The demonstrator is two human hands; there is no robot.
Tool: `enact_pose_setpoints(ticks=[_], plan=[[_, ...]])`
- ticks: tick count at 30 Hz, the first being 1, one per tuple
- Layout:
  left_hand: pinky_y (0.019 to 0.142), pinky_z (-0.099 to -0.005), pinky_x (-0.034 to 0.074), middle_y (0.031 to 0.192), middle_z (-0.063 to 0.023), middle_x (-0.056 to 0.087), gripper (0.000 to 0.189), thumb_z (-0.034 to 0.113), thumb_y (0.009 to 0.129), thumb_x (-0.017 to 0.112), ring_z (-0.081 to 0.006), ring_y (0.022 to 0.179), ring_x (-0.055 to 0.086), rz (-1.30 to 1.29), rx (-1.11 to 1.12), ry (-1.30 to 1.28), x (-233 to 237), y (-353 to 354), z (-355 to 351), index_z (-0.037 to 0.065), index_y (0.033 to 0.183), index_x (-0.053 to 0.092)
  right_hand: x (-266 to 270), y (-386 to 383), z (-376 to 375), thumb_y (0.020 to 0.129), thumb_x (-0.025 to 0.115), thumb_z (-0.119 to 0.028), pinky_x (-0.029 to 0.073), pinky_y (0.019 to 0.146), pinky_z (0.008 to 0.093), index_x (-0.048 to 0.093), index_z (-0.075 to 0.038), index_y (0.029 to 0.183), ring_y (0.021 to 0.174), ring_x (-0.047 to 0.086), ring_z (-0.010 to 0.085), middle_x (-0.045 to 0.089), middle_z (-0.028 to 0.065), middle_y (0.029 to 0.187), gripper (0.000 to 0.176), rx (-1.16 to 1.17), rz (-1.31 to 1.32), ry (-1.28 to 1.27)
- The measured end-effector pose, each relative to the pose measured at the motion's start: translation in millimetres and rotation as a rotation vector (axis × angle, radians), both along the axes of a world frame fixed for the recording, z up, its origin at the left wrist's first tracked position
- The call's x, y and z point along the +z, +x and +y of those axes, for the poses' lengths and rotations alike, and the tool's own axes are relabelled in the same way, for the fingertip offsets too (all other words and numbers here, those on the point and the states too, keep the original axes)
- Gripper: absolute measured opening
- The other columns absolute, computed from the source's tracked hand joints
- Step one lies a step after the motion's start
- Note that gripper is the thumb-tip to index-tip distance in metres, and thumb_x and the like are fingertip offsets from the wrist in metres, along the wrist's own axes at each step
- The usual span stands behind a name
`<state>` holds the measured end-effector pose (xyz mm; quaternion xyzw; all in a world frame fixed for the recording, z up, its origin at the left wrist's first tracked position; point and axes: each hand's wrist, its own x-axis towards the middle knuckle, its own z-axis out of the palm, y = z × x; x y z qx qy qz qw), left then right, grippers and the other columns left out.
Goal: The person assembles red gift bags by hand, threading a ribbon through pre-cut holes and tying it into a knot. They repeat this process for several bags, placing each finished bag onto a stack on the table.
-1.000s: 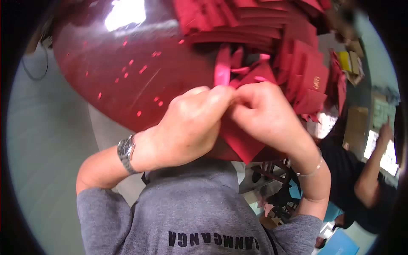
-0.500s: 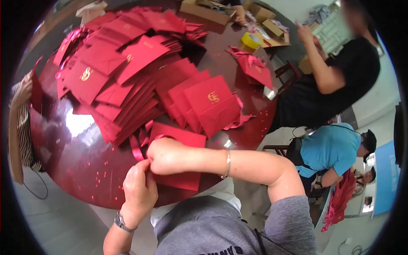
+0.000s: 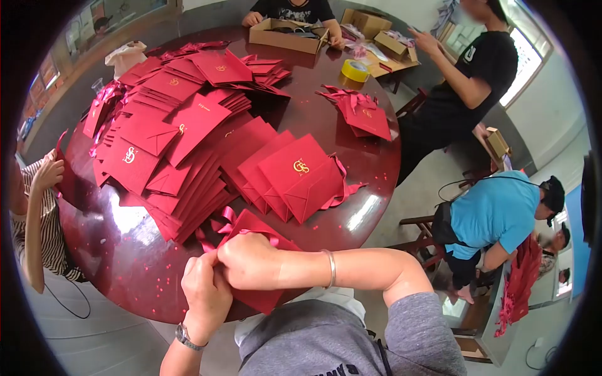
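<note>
My left hand (image 3: 205, 289), with a watch at its wrist, is closed, fingertips pressed against my right hand (image 3: 251, 260). My right hand is a fist, with a bangle on that forearm. A pink ribbon (image 3: 202, 239) runs into the spot where both hands meet; the exact pinch is hidden by the fingers. Under my hands lies a red paper bag (image 3: 251, 224), partly covered by my right hand and forearm, at the table's near edge. Just beyond it, several flat red bags with gold print (image 3: 300, 164) lie overlapped, pink ribbon sticking out on their right.
A large heap of red bags (image 3: 169, 128) covers the left of the round table (image 3: 342, 229). Yellow tape (image 3: 355, 71), a cardboard box (image 3: 285, 39) and a small bag pile (image 3: 367, 116) are farther off. People are around the table; one at left holds a red bag (image 3: 66, 166).
The view has tilted up and shifted, showing more of the far side. My hands stay together at the ribbon, and the bag under them looks turned and more tilted.
</note>
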<state>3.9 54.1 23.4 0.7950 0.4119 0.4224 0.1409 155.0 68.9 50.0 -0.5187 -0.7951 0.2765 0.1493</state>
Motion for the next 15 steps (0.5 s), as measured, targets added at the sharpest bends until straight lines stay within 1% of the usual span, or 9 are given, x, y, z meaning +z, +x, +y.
enact_pose_setpoints(ticks=[2,3,5,6,9,11,13,15], plan=[[0.066,-0.0394,0.048,0.077,-0.0138,0.062,0.024,-0.012,0.074,0.058,-0.0314,0.072,0.059,0.042,-0.005,0.054,9,4,0,0.0,0.094,0.062,1,6,5,0.072,0.059,-0.014,0.053,0.066,0.0498,0.07,-0.003,0.074,0.073,0.066,0.0418,0.065,0.0256,0.074,0.016,-0.051,0.122,-0.078],[0.066,-0.0394,0.047,0.077,-0.0134,0.063,0.024,-0.011,0.074,0.058,-0.0309,0.072,0.059,0.065,-0.004,0.085,12,6,1,0.001,0.095,0.062,-2,8,5,0.072,0.059,-0.014,0.053,0.066,0.0498,0.07,-0.003,0.074,0.073,0.066,0.0418,0.065,0.0256,0.074,0.016,-0.051,0.125,-0.072],[0.066,-0.0395,0.047,0.078,-0.0129,0.063,0.025,-0.011,0.073,0.059,-0.0305,0.071,0.058,0.087,0.0,0.129,14,8,1,0.001,0.096,0.062,-9,9,1,0.073,0.058,-0.015,0.052,0.064,0.0511,0.069,-0.001,0.073,0.072,0.066,0.0428,0.063,0.0265,0.072,0.018,-0.15,0.221,-0.054],[0.066,-0.0394,0.048,0.078,-0.0128,0.063,0.025,-0.011,0.073,0.059,-0.0303,0.071,0.058,0.089,-0.014,0.13,10,8,0,0.001,0.096,0.062,-17,8,-4,0.074,0.057,-0.015,0.052,0.063,0.0516,0.068,0.0,0.071,0.07,0.066,0.0429,0.063,0.0269,0.072,0.019,-0.136,0.185,0.024],[0.066,-0.0397,0.048,0.079,-0.0129,0.063,0.025,-0.011,0.073,0.06,-0.0302,0.072,0.058,0.087,-0.02,0.102,4,6,-2,0.001,0.095,0.062,-15,7,-20,0.077,0.058,-0.016,0.053,0.063,0.0508,0.068,0.0,0.076,0.069,0.067,0.0401,0.065,0.0241,0.071,0.018,-0.122,0.097,0.101],[0.068,-0.0388,0.049,0.082,-0.0144,0.063,0.022,-0.012,0.074,0.059,-0.0317,0.076,0.058,0.008,0.036,-0.141,-2,2,-2,0.0,0.092,0.062,-18,3,-23,0.078,0.058,-0.016,0.053,0.063,0.0505,0.067,-0.001,0.077,0.069,0.067,0.0396,0.066,0.0232,0.072,0.018,-0.12,0.089,0.121],[0.068,-0.0391,0.049,0.081,-0.0145,0.063,0.021,-0.011,0.075,0.059,-0.0321,0.076,0.058,-0.005,0.03,-0.133,-4,4,-6,0.0,0.093,0.062,-22,0,-25,0.078,0.058,-0.016,0.054,0.063,0.0503,0.067,-0.001,0.078,0.069,0.068,0.039,0.067,0.0223,0.072,0.017,-0.116,0.085,0.131],[0.068,-0.0394,0.049,0.081,-0.0146,0.063,0.02,-0.01,0.076,0.059,-0.0325,0.075,0.058,-0.016,0.03,-0.125,-1,4,-7,0.001,0.093,0.062,-23,-1,-25,0.083,0.058,-0.022,0.053,0.059,0.0495,0.064,-0.002,0.073,0.065,0.066,0.0387,0.065,0.0208,0.069,0.023,-0.124,0.032,0.181]])
